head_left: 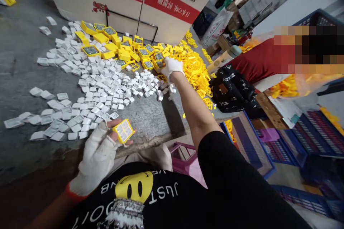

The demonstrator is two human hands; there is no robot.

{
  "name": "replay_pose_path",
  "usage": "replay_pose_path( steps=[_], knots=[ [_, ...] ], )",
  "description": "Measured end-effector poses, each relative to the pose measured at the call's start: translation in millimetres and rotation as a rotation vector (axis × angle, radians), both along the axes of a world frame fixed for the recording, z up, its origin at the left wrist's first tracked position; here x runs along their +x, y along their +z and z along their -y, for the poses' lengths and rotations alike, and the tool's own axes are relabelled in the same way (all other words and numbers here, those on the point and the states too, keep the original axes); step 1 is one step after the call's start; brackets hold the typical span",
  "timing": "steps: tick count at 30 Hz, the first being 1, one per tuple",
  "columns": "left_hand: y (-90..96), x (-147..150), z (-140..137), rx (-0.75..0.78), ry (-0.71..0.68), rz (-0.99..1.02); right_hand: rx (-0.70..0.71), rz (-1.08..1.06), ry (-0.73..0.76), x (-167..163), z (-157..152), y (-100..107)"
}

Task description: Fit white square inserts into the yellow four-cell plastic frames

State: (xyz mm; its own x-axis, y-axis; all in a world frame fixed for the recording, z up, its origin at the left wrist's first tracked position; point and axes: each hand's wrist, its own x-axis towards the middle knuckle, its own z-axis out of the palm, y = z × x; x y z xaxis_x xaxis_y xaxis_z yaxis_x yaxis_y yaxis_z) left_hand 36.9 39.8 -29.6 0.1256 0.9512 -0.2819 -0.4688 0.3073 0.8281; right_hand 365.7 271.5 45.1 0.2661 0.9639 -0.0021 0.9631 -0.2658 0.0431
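My left hand [98, 150], in a white fingerless-tip glove, holds a small yellow frame [124, 131] with white pieces set in its openings, low in front of my body. Stretched forward, my right hand [173, 67] in a white glove is over the near edge of the yellow pile; its fingers are mostly hidden, so their grip does not show. Beside it lie yellow cases with grey patterned panels [144, 52]. To its right is a heap of loose yellow frames [195, 66]. Many small white caps [107, 86] spread across the grey surface between my hands.
A large white and red carton [166, 3] stands behind the piles. At right sits another person in a red sleeve [258, 59], near a bag of yellow parts [285, 86]. Blue crates [255, 143] and a pink stool [185, 161] are low at right.
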Motion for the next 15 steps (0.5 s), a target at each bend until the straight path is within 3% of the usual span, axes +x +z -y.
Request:
replay_pose_path(
  steps=[2, 5, 10, 12, 15],
  knots=[
    [-1.4, 0.2, 1.6, 0.0, 0.008, -0.028, 0.006, 0.013, 0.01, -5.9, -12.2, -5.7],
    [-4.6, 0.2, 2.3, 0.023, 0.005, -0.017, 0.036, -0.095, -0.01, -6.6, -6.9, -6.9],
    [-7.1, -1.1, 0.7, 0.082, -0.012, 0.01, 0.177, -0.515, 0.104, 10.2, 59.4, 5.9],
    [-4.1, 0.2, 2.5, 0.087, -0.01, 0.044, 0.091, -0.737, 0.21, 12.1, 97.7, 5.6],
    [2.9, 5.1, 10.3, 0.051, -0.015, 0.113, -0.168, -0.976, 0.267, 3.8, 145.2, -6.9]
  ],
)
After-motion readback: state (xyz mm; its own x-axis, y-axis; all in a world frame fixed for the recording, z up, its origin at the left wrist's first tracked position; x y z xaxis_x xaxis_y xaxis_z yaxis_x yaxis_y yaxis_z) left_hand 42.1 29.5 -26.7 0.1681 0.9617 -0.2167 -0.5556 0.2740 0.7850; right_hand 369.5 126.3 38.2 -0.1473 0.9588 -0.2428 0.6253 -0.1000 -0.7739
